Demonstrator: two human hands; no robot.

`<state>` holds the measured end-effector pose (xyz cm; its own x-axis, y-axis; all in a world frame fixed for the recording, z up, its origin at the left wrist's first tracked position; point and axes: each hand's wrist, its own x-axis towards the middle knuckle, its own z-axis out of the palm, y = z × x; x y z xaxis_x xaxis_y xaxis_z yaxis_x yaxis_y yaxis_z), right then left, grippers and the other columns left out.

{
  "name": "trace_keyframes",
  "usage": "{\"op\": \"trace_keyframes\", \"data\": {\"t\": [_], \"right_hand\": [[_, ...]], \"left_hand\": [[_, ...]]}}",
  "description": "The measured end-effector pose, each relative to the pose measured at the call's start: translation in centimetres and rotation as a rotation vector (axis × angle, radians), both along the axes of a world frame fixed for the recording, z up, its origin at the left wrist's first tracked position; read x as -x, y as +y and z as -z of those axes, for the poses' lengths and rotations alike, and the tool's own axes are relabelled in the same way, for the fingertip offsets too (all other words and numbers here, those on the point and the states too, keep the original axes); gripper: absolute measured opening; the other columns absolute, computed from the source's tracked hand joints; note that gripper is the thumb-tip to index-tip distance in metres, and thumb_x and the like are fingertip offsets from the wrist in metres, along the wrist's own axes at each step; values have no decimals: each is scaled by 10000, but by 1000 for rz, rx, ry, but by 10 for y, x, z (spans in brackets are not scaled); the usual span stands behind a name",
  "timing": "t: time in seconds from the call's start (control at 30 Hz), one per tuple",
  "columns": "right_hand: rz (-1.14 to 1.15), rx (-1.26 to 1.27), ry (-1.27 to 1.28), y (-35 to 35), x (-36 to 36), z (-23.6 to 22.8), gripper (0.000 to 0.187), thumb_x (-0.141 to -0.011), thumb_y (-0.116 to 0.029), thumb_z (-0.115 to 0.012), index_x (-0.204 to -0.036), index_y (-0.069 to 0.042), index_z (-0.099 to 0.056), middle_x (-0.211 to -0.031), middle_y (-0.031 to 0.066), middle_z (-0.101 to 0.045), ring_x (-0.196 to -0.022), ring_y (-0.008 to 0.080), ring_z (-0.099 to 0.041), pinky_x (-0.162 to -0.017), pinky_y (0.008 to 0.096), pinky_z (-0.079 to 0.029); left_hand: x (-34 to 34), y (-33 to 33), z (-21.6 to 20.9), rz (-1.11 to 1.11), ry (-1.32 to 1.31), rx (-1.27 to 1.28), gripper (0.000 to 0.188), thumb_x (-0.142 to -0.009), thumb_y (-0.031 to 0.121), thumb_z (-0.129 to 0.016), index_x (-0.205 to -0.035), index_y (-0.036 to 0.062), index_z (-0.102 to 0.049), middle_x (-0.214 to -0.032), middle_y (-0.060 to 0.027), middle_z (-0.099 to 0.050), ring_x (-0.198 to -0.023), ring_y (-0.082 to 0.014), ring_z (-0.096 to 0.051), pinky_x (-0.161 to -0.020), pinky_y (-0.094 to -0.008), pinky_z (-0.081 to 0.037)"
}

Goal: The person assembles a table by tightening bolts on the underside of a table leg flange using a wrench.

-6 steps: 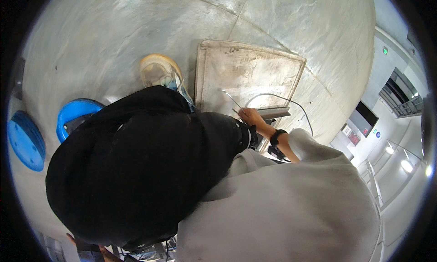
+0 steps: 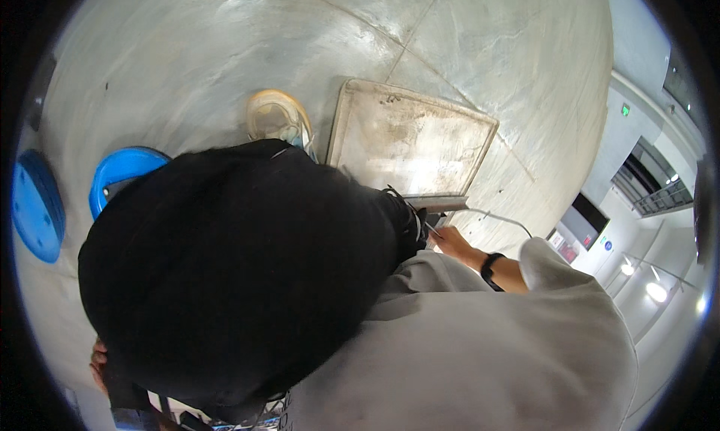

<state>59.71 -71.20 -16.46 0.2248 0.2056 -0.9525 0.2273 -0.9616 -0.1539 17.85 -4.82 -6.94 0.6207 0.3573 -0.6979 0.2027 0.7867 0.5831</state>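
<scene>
On the right, my right hand point(image 2: 452, 242) reaches in from a light grey sleeve, with a black band on its wrist. Its fingers are closed round a thin metal rod point(image 2: 433, 230), mostly hidden by the hand and by black cloth. Just beyond the fingers lies a grey metal channel piece point(image 2: 444, 204), with a thin grey cable point(image 2: 501, 218) curving away to its right. A large mass of black cloth point(image 2: 240, 273) fills the middle and covers part of this work spot. My left hand cannot be made out.
A stained, pale rectangular tray point(image 2: 420, 135) lies on the grey floor point(image 2: 525, 71). Left of it is a light shoe point(image 2: 279, 118). Two blue rounded objects point(image 2: 39, 206) stand far left. Partly cut-off fingers point(image 2: 98, 365), whose I cannot tell, show beside a dark object lower left.
My right hand has moved nearer to me and rightward, drawing the rod back from over the tray. The cable's loop has left the tray. The whole view has shifted slightly.
</scene>
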Motion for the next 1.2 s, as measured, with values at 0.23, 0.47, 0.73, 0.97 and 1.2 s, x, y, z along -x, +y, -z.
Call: {"op": "trace_keyframes", "data": {"t": [0.23, 0.47, 0.73, 0.97, 1.2], "right_hand": [[47, 15, -214, -28, -96, -71, 277, -857, -211, -466, -770, 12, -606, -676, 153, -605, -644, 244, -583, -613, 345, -438], [-138, -120, -632, 65, -273, -40, 321, -886, -280, -465, -872, -4, -629, -781, 102, -641, -726, 182, -595, -677, 293, -454], [-521, -1187, -532, 555, -282, 48, 384, -909, -346, -455, -956, 0, -617, -855, 88, -638, -776, 134, -596, -699, 250, -461], [-825, -1092, -200, 715, -160, -39, 384, -917, -367, -412, -1021, -42, -589, -858, 16, -619, -699, 62, -545, -584, 193, -438], [-937, -918, -291, 705, -146, -70, 338, -923, -348, -411, -949, -67, -598, -760, -13, -598, -607, 45, -504, -520, 192, -399]], "left_hand": [[24, -37, -7, -198, 77, -289, 355, -897, 363, -346, -1059, 63, -445, -1153, -96, -459, -1129, -241, -387, -1001, -399, -231], [35, -103, -4, -475, 204, -388, 347, -872, 335, -385, -1072, 59, -450, -1129, -96, -476, -1092, -238, -416, -962, -398, -273], [-17, -134, 42, -569, 190, -471, 349, -844, 303, -430, -1086, 53, -456, -1103, -97, -496, -1049, -234, -449, -918, -397, -320], [-54, -117, 50, -572, 142, -589, 360, -819, 275, -469, -1098, 49, -462, -1080, -97, -513, -1012, -231, -477, -878, -396, -362], [-85, -99, 30, -534, 149, -666, 379, -794, 247, -507, -1111, 45, -467, -1056, -98, -530, -975, -228, -506, -839, -396, -404]]}}
